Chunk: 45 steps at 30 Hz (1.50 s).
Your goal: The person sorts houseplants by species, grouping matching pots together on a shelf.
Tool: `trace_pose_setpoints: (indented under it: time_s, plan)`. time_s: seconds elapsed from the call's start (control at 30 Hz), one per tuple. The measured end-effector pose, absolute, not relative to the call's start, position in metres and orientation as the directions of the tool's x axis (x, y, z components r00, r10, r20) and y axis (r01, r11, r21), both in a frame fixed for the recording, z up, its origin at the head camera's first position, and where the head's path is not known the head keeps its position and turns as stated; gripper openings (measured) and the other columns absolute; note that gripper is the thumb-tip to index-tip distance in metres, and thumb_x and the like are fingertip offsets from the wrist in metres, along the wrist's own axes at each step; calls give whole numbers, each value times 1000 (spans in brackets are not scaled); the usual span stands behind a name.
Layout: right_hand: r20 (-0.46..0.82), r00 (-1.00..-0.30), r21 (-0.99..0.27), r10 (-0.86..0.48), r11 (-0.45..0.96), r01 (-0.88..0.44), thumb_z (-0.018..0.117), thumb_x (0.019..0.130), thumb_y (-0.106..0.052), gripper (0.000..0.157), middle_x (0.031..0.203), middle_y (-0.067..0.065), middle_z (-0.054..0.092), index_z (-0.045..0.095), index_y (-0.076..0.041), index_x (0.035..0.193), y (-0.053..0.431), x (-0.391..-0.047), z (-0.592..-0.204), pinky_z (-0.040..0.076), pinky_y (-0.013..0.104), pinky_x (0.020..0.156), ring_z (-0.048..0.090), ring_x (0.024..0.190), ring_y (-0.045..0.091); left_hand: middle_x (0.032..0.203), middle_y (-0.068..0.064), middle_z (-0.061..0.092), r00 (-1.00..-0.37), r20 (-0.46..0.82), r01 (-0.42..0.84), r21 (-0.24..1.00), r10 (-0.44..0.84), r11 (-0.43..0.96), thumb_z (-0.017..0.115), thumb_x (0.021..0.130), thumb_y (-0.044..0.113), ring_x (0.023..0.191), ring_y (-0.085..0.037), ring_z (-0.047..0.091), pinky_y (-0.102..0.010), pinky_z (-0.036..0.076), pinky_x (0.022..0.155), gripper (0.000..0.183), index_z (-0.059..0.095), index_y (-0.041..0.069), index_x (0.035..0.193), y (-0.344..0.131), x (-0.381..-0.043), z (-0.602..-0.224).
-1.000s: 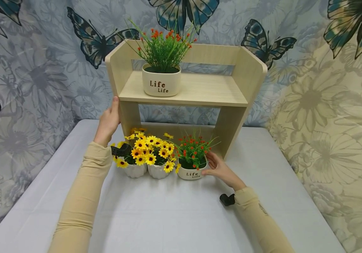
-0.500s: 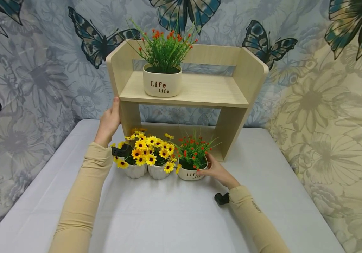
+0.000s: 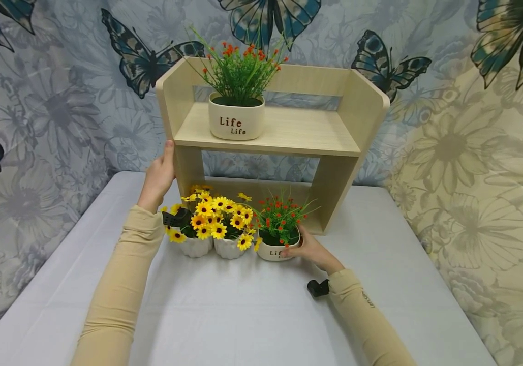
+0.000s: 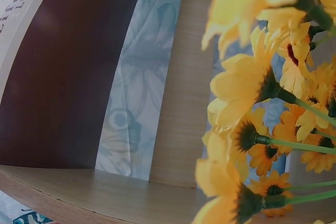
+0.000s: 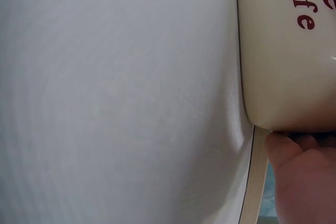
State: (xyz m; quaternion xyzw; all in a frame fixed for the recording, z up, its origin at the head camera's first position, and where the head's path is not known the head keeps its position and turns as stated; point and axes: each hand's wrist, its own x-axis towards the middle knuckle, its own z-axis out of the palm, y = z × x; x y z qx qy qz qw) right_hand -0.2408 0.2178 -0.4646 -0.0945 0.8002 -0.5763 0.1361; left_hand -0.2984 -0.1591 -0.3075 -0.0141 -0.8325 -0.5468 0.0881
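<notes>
My left hand [image 3: 157,178] rests against the outer left side of a two-tier wooden shelf [image 3: 266,147], with straight fingers partly hidden behind the panel. My right hand [image 3: 312,251] grips the right end of a white oval flowerpot [image 3: 268,251] of red flowers, thumb at the front. The other fingers go behind the pot. Lettering marks the flowerpot [image 5: 286,66] in the right wrist view, with the hand [image 5: 307,182] at its end. Yellow daisies [image 4: 236,87] fill the right side of the left wrist view, where no fingers show.
Two fluted white pots [image 3: 195,247] of yellow daisies stand left of the red-flowered pot, before the shelf. A larger "Life" pot [image 3: 236,122] with red flowers sits on the upper shelf, left of its middle. White cloth [image 3: 224,315] covers the table; butterfly-printed fabric [image 3: 449,152] hangs behind.
My right hand has moved left and its thumb reaches further round the pot's front, covering part of the lettering. My left hand and the pots have stayed in place.
</notes>
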Motion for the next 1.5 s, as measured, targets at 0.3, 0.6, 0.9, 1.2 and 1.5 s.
trace_pose_setpoints:
  time_s: [0.3, 0.6, 0.9, 1.2, 1.5]
  plan:
    - [-77, -949, -957, -306, 288, -15, 82, 71, -15, 105, 141, 16, 34, 11, -9, 148, 219, -238, -467, 25, 45, 104, 40, 122, 30, 134, -26, 43, -985, 157, 110, 899, -78, 423, 14, 86, 73, 117, -40, 44, -53, 33, 97, 92, 29, 4, 145, -156, -299, -307]
    - [-95, -961, -958, -258, 287, 17, 79, 74, -12, 100, 143, 19, 30, 12, -6, 148, 220, -227, -452, 24, 48, 104, 33, 127, 34, 139, -25, 37, -986, 144, 94, 893, -82, 440, 13, 86, 72, 122, -41, 38, -55, 29, 99, 91, 26, 6, 146, -156, -299, -309]
    - [-24, -978, -957, -205, 287, -36, 79, 75, -11, 77, 124, 18, 48, 31, -5, 135, 235, -220, -445, 44, 35, 86, 50, 106, 28, 137, -26, 38, -985, 146, 93, 897, -91, 432, 13, 87, 71, 120, -42, 40, -55, 30, 98, 90, 26, 6, 146, -157, -298, -309]
    - [70, -981, -950, -183, 287, -121, 80, 74, -14, 70, 124, 15, 47, 36, -5, 128, 243, -209, -418, 41, 41, 89, 46, 113, 30, 143, -23, 32, -983, 161, 107, 894, -89, 436, 13, 86, 72, 126, -42, 33, -55, 26, 101, 91, 25, 6, 146, -157, -298, -308]
    - [150, -966, -943, -213, 264, -204, 79, 74, -9, 82, 135, 13, 42, 31, -8, 141, 242, -197, -380, 35, 49, 96, 41, 122, 31, 146, -22, 27, -985, 143, 89, 895, -92, 436, 13, 86, 72, 129, -42, 28, -55, 23, 103, 90, 23, 7, 147, -156, -297, -308]
